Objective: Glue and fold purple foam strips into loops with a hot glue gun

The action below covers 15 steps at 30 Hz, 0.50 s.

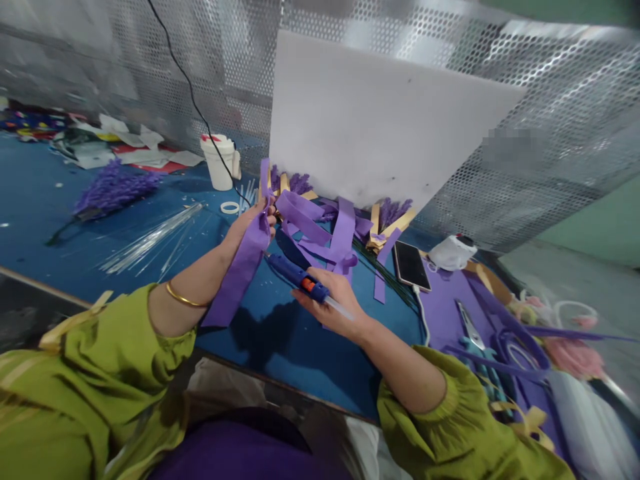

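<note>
A long purple ribbon strip (244,267) is pinched in my left hand (260,217), its wide tail hanging down toward the table's front edge. Closed round a blue glue gun (295,272), my right hand (336,300) holds it level above the table. A clear glue stick (339,308) pokes out of the gun's back end. Its nozzle points at the ribbon just below my left fingers; whether the two touch, I cannot tell. Behind my hands, more purple ribbon (344,230) lies in loops beside tan-wrapped purple flower sprigs (393,215).
On the left lie a purple flower bunch (113,190), thin clear sticks (155,240), a tape roll (230,208) and a white cup (219,162). A phone (411,265) with a cable and scissors (473,327) are at right. A white board (380,120) leans behind.
</note>
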{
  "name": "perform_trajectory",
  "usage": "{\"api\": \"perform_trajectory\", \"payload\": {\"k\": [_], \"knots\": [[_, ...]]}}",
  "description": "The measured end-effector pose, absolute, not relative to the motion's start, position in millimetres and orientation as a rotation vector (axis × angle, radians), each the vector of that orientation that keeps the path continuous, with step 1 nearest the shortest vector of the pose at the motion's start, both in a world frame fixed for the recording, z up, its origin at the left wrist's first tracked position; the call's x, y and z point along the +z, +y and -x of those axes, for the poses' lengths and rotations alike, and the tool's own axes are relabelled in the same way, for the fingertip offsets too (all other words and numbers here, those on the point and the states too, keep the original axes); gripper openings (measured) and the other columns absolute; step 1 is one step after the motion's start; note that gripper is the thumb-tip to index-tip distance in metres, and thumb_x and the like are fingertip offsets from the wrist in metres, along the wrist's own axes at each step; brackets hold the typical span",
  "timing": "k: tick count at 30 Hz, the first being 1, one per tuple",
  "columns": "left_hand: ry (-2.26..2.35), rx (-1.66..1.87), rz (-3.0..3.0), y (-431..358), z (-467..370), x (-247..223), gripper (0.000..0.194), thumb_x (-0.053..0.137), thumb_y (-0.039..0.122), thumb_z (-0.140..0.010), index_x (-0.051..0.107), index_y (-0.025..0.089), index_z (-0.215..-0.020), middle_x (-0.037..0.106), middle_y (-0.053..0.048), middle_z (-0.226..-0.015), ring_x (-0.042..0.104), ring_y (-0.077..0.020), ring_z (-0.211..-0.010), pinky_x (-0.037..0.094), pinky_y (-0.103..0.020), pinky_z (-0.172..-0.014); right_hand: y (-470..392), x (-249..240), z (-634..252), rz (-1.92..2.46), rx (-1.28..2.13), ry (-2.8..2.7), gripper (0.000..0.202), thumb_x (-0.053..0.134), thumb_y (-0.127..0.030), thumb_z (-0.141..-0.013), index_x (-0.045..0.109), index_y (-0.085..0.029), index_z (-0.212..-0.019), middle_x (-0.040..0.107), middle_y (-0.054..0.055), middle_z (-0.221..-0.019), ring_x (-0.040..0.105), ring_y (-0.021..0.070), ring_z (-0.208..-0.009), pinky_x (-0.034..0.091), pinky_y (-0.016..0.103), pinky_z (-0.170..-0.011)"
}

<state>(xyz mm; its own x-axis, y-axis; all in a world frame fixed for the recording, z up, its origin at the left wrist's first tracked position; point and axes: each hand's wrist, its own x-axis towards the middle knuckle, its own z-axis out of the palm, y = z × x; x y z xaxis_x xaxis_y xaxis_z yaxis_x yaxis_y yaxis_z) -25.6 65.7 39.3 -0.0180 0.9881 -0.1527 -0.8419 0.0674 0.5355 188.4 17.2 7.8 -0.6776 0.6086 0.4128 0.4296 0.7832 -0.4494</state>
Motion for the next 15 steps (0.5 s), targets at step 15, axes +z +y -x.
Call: {"api": "perform_trajectory", "payload": {"k": [15], "knots": [[0.573, 1.458, -0.318, 65.9, 27.6, 38.5, 0.021, 0.047, 0.02, -0.103, 0.057, 0.017, -0.084, 0.054, 0.006, -0.056, 0.044, -0.0035, -0.035, 0.028, -0.015, -0.035, 15.6, 9.7, -188.7, 0.826, 0.393, -2.462, 0.037, 0.051, -0.049, -0.092, 0.034, -0.024, -0.07, 0.043, -0.003, -0.063, 0.039, 0.0129, -0.057, 0.026, 0.025, -0.055]]}}
